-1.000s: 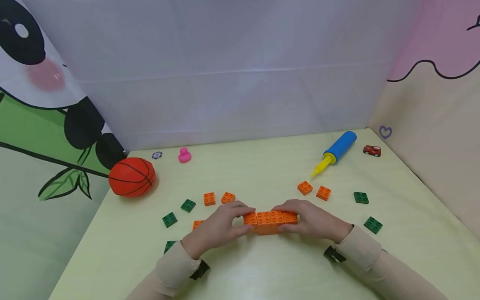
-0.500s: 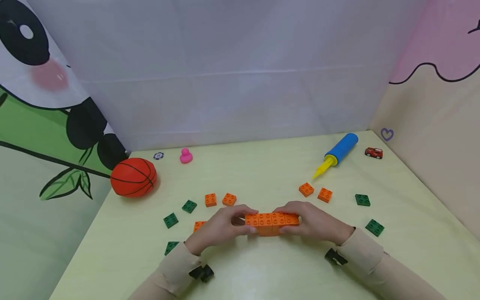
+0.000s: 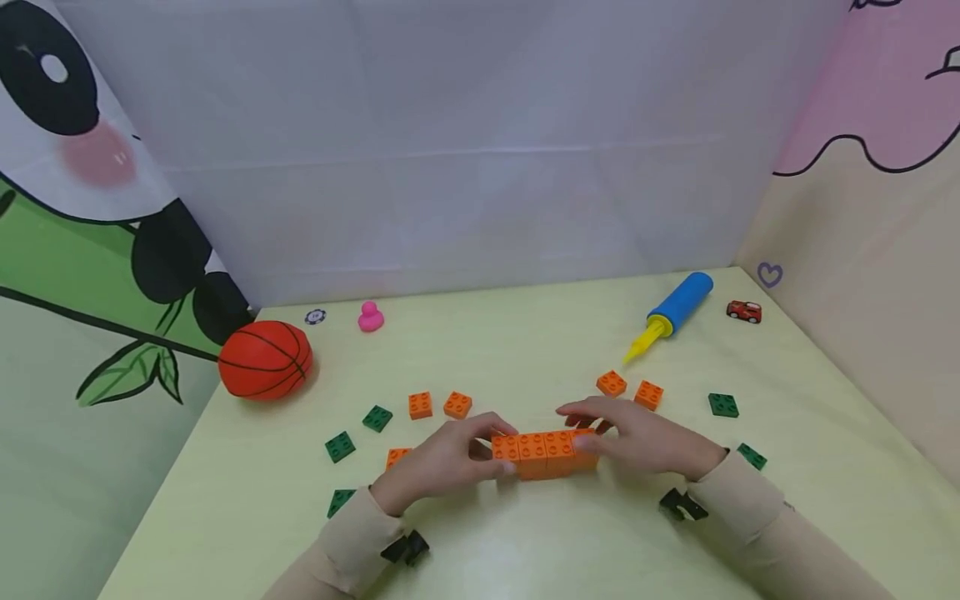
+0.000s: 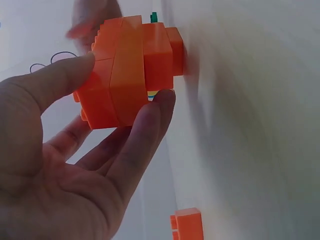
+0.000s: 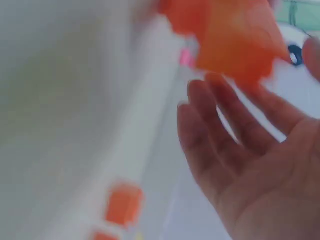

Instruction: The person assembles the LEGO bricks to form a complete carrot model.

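Note:
A row of joined orange bricks (image 3: 543, 451) sits low over the yellow-green table (image 3: 525, 350), in front of me. My left hand (image 3: 491, 447) pinches its left end between thumb and fingers; the left wrist view shows the orange bricks (image 4: 130, 75) held in the left hand (image 4: 125, 82). My right hand (image 3: 581, 427) is at the row's right end with its fingers spread and straight. In the blurred right wrist view the right hand (image 5: 250, 80) is open, and the orange bricks (image 5: 225, 35) lie just beyond its fingertips.
Loose orange bricks (image 3: 420, 405) (image 3: 648, 394) and flat green plates (image 3: 340, 447) (image 3: 723, 405) lie around both hands. Further back are a basketball (image 3: 264, 360), a pink duck (image 3: 370, 317), a blue and yellow pump (image 3: 675, 310) and a red toy car (image 3: 744, 312). Fabric walls enclose the table.
My right hand has opened its fingers off the right end of the orange row. The left hand keeps its grip, and the row has hardly moved.

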Tool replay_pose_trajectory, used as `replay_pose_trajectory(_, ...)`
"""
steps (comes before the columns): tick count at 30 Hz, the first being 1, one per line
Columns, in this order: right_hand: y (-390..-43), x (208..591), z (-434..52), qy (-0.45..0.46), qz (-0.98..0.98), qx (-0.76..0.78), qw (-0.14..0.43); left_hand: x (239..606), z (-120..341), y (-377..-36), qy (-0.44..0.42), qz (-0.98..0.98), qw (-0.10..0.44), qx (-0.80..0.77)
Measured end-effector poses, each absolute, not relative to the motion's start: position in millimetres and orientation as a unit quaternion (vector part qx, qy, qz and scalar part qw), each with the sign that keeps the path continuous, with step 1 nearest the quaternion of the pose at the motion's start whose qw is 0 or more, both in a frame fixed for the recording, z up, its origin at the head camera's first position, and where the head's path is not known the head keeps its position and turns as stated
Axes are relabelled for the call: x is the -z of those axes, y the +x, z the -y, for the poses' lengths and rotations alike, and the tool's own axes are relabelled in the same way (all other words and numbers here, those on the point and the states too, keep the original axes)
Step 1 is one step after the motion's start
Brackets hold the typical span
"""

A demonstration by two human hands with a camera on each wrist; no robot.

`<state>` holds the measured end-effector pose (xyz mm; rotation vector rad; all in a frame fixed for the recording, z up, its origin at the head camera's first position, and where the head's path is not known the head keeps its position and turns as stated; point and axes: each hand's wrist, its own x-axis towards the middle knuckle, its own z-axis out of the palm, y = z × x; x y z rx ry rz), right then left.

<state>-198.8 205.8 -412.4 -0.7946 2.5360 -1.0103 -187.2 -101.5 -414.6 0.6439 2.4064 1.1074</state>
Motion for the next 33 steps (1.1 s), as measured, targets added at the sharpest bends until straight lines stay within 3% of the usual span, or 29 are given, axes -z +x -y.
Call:
replay_pose_trajectory(6,-218,400,-249,-0.178,-0.949,0.254,0.05,411,98,-184,0.243,-0.876,0.198,-0.366)
replay_pose_trajectory(12,-234,414,-271,-0.108,-0.978,0.157,0.089,409,96,-183,0.248,-0.881,0.191,-0.355)
replay_pose_trajectory(24,-234,413,-263,-0.151,-0.962,0.216,0.077,409,94,-182,0.239,-0.887,0.191,-0.346)
replay_pose_trajectory(33,-205,398,-226,-0.275,-0.899,0.34,0.03,407,96,-180,0.238,-0.886,0.191,-0.349)
